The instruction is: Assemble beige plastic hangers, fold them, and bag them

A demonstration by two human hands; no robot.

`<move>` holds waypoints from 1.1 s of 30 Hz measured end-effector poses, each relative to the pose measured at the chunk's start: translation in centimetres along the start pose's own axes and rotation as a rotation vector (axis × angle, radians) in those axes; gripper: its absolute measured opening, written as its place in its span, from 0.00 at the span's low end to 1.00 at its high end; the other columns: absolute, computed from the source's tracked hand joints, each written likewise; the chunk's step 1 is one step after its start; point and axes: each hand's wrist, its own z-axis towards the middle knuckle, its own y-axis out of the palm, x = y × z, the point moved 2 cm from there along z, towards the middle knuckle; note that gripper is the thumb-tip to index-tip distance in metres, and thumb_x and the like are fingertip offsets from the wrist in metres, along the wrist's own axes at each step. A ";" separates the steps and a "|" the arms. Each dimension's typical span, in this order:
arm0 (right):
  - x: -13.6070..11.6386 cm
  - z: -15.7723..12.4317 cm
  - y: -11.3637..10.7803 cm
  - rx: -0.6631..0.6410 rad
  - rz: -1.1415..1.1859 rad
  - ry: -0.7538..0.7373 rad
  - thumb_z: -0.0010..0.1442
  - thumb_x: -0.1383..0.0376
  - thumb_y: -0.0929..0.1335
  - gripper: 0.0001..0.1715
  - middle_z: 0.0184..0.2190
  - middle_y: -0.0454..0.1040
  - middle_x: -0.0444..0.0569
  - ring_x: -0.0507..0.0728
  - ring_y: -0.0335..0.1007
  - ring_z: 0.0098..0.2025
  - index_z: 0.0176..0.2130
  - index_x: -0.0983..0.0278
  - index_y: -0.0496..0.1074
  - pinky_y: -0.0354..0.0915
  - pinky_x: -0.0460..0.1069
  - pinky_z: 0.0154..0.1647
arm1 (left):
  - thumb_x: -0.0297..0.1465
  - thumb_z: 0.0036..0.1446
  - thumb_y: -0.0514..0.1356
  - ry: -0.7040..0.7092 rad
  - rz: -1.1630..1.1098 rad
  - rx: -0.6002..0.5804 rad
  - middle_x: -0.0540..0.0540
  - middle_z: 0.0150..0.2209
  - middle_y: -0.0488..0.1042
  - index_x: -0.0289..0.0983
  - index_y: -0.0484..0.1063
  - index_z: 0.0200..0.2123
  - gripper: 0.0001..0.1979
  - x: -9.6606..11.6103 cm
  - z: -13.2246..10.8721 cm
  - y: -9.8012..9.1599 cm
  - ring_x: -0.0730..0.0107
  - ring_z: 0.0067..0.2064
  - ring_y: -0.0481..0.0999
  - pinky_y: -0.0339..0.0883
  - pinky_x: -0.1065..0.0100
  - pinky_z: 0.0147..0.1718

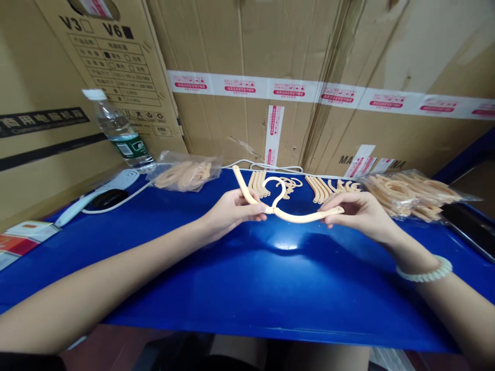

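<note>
A cream plastic hanger point(297, 218), made of two curved arms with a hook standing up at the middle joint, is held above the blue table. My left hand point(237, 212) pinches it close to the joint, on the left arm piece, which slants up and to the left. My right hand point(353, 212) grips the far end of the right arm piece between thumb and fingers. Behind the hanger lie a row of straight arm pieces point(259, 184), a small heap of hooks point(289, 186), another row of arm pieces point(317, 189) and several curved pieces point(344, 186).
Clear bags of cream parts lie at the back left point(185, 174) and right point(413, 193). A water bottle point(126, 136), a black mouse point(110, 198) and a white cable are at left. Cardboard boxes point(240, 46) stand behind the blue table point(232, 288). A dark device point(469, 229) lies right.
</note>
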 end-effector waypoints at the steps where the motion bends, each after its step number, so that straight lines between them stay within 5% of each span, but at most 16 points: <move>1: 0.0 0.1 -0.8 0.019 -0.096 -0.032 0.48 0.54 0.81 0.16 0.32 0.82 0.51 0.58 0.78 0.32 0.34 0.61 0.83 0.74 0.52 0.34 | 0.28 0.45 0.75 -0.020 -0.020 -0.008 0.47 0.29 0.79 0.33 0.71 0.32 0.16 0.3 0.3 -0.6 0.70 0.31 0.80 0.76 0.70 0.35; 4: 0.3 0.4 -2.3 0.042 -0.337 -0.098 0.51 0.50 0.79 0.18 0.36 0.83 0.51 0.62 0.79 0.39 0.35 0.60 0.83 0.72 0.54 0.40 | 0.27 0.44 0.75 -0.035 -0.037 0.002 0.46 0.31 0.80 0.33 0.74 0.32 0.14 1.2 1.5 -2.7 0.70 0.34 0.81 0.77 0.71 0.37; 9: 1.3 0.9 -3.1 -0.114 -0.498 -0.073 0.54 0.49 0.76 0.18 0.30 0.82 0.49 0.58 0.76 0.32 0.34 0.60 0.82 0.68 0.51 0.34 | 0.29 0.46 0.75 0.049 0.303 -0.070 0.43 0.33 0.81 0.33 0.78 0.32 0.11 1.9 2.8 -6.2 0.68 0.36 0.82 0.76 0.70 0.40; 13: 2.0 1.0 -3.2 -0.271 -0.529 -0.005 0.54 0.50 0.76 0.16 0.30 0.81 0.50 0.58 0.76 0.31 0.30 0.61 0.82 0.68 0.51 0.33 | 0.34 0.49 0.73 0.112 0.760 -0.349 0.43 0.32 0.82 0.35 0.80 0.31 0.10 1.7 2.8 -6.5 0.65 0.34 0.82 0.74 0.69 0.36; 17: 2.6 0.9 -3.2 -0.334 -0.560 0.060 0.56 0.51 0.74 0.17 0.30 0.81 0.51 0.59 0.76 0.32 0.32 0.62 0.82 0.70 0.51 0.35 | 0.37 0.54 0.70 0.364 1.074 -0.453 0.46 0.34 0.81 0.37 0.80 0.30 0.09 2.0 2.7 -6.1 0.69 0.35 0.78 0.69 0.71 0.36; 20: 3.0 0.8 -3.3 -0.392 -0.571 0.106 0.57 0.51 0.72 0.18 0.31 0.81 0.50 0.58 0.77 0.32 0.34 0.63 0.81 0.70 0.51 0.35 | 0.37 0.57 0.69 0.391 1.161 -0.511 0.46 0.35 0.80 0.36 0.80 0.32 0.09 2.0 2.7 -6.1 0.70 0.35 0.77 0.68 0.72 0.36; 30: 4.9 1.2 -3.5 -0.148 -0.728 0.084 0.56 0.60 0.70 0.10 0.28 0.81 0.49 0.57 0.76 0.29 0.32 0.63 0.80 0.70 0.49 0.33 | 0.36 0.63 0.63 0.565 1.296 -0.199 0.46 0.32 0.76 0.35 0.77 0.31 0.11 -0.1 3.2 -6.1 0.71 0.31 0.73 0.66 0.70 0.31; 33: 5.1 1.3 -3.4 -0.093 -0.807 0.038 0.56 0.65 0.70 0.07 0.28 0.81 0.49 0.57 0.76 0.29 0.32 0.63 0.79 0.69 0.49 0.33 | 0.32 0.66 0.59 0.738 1.436 -0.122 0.43 0.38 0.78 0.35 0.77 0.37 0.09 0.2 2.1 -4.9 0.67 0.36 0.77 0.71 0.66 0.35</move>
